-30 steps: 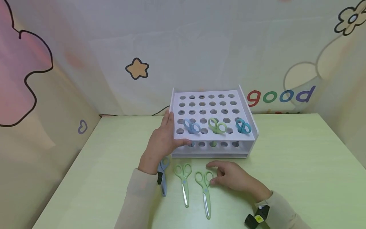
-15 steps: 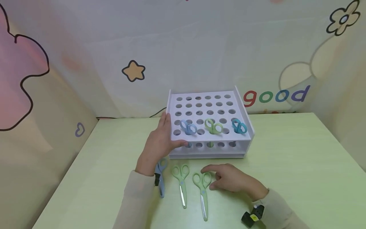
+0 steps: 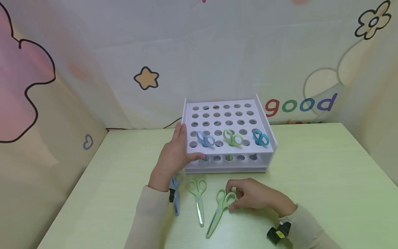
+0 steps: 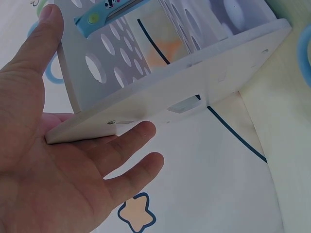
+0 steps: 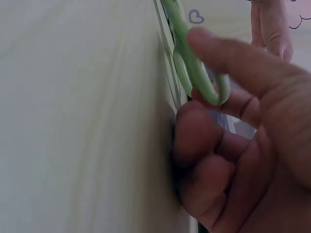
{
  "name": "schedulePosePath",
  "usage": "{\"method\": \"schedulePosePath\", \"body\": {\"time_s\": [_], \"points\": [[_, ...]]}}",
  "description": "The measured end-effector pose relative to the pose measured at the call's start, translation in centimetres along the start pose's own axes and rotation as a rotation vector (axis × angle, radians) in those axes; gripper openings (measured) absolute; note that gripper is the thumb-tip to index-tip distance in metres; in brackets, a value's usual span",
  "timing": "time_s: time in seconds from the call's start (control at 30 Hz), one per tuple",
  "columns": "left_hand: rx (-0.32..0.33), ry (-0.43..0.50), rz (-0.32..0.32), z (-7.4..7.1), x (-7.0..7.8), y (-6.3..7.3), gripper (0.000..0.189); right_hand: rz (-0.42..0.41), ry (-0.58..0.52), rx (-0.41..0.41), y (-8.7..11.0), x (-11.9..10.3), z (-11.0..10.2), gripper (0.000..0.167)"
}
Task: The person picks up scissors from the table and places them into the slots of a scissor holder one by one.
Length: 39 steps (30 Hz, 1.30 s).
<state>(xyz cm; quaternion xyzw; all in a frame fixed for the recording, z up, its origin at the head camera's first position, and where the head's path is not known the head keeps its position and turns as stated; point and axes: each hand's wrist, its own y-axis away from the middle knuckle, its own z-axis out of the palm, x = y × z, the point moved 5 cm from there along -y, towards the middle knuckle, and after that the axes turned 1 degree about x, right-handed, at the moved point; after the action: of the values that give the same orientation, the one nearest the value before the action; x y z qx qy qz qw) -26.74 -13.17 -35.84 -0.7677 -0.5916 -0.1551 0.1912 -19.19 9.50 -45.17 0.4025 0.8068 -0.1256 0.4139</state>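
Near the white rack (image 3: 225,169), green scissors (image 3: 219,209) pinched by the right hand (image 3: 258,194)

On the table (image 3: 311,162), the green scissors have swung round: half a second ago their blades pointed almost straight toward the person, and now they slant, tips to the left and loops to the right. The index finger of the right hand has bent round the loops while the thumb comes in from the near side; the right wrist view shows a loop between them, the remaining fingers curled in. So this pair seems to have passed from lying loose to being taken in hand, though I cannot tell whether the loops have left the tabletop.

The left hand (image 3: 172,152) has stayed at the rack's left front corner, fingers extended along the side wall and thumb laid on the front edge, apparently bracing it without clenching.

Flat white boards make up the rack, the upper one pierced by rows of round holes, another holed board beneath. Pale blue scissors (image 3: 205,141), lime scissors (image 3: 231,139) and teal scissors (image 3: 259,139) stand in its front row, rounded loops uppermost. A second green pair (image 3: 199,200), with a shiny strip along its blade, and a partly hidden blue pair (image 3: 176,199) lie on the smooth, faintly grained, pale green surface.
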Motion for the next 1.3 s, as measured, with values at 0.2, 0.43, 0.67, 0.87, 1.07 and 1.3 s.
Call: {"method": "schedulePosePath", "body": {"time_s": [0.2, 0.43, 0.67, 0.87, 1.07, 1.3], "points": [[0.001, -0.009, -0.001, 0.0, 0.1, 0.0, 0.125, 0.002, -0.110, -0.010, 0.4, -0.2, -0.4, 0.030], [-0.001, -0.013, -0.006, -0.1, 0.0, 0.1, 0.125, 0.065, -0.265, -0.010, 0.5, 0.0, -1.1, 0.033], [-0.003, 0.000, -0.005, 0.0, 0.0, 0.1, 0.125, 0.050, -0.323, -0.018, 0.8, -0.5, -1.7, 0.032], [-0.004, 0.003, -0.007, 0.0, 0.1, 0.0, 0.125, 0.025, -0.417, -0.013, 1.1, -0.7, -2.3, 0.027], [-0.004, -0.005, -0.001, -0.1, 0.1, 0.0, 0.125, -0.001, -0.427, 0.049, 1.7, -1.6, -3.5, 0.022], [-0.007, -0.004, -0.003, 0.1, 0.1, -0.1, 0.125, -0.032, -0.397, 0.147, 2.5, -2.9, -5.0, 0.016]]}}
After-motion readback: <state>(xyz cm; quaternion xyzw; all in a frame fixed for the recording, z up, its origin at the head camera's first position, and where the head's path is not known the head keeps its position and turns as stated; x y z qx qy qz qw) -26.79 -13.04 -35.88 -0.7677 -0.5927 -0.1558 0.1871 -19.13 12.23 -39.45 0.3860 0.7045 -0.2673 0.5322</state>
